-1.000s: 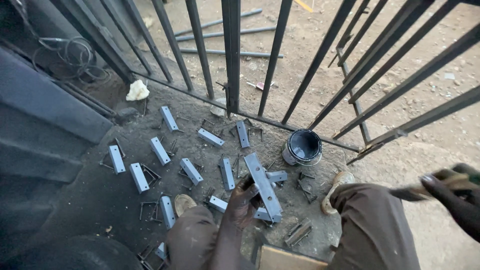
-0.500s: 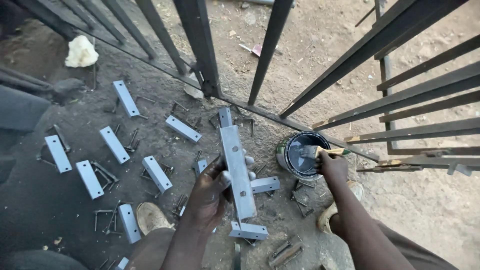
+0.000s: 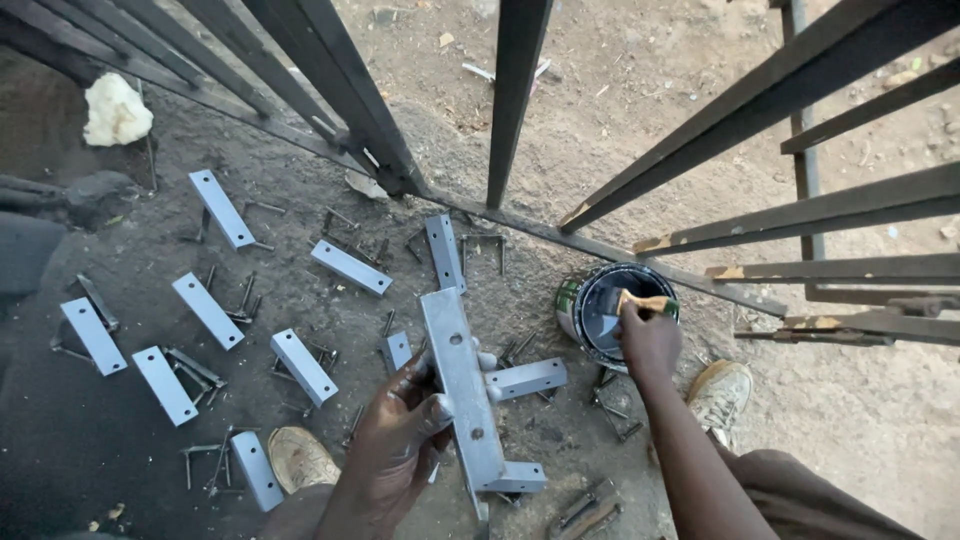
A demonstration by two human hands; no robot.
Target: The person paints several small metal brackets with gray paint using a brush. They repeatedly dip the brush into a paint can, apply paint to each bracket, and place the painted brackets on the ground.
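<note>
My left hand (image 3: 405,425) grips a long grey metal bracket (image 3: 458,385) with holes in it, held above the ground near the frame's middle. My right hand (image 3: 648,335) holds a paintbrush (image 3: 640,303) with a wooden handle, its bristles down in a round paint tin (image 3: 610,310) of grey paint. The tin stands on the ground just inside the bottom rail of a dark metal gate (image 3: 510,110).
Several grey-painted flat brackets (image 3: 207,310) and bent metal pieces lie spread on the dark ground to the left. A shorter bracket (image 3: 527,378) lies beside the held one. My shoes (image 3: 722,390) (image 3: 298,458) rest below. A pale lump (image 3: 115,110) sits far left.
The view has closed in on the bracket and tin. My right hand has brought the brush to the tin and dipped it. My left hand lifted the long bracket off the ground.
</note>
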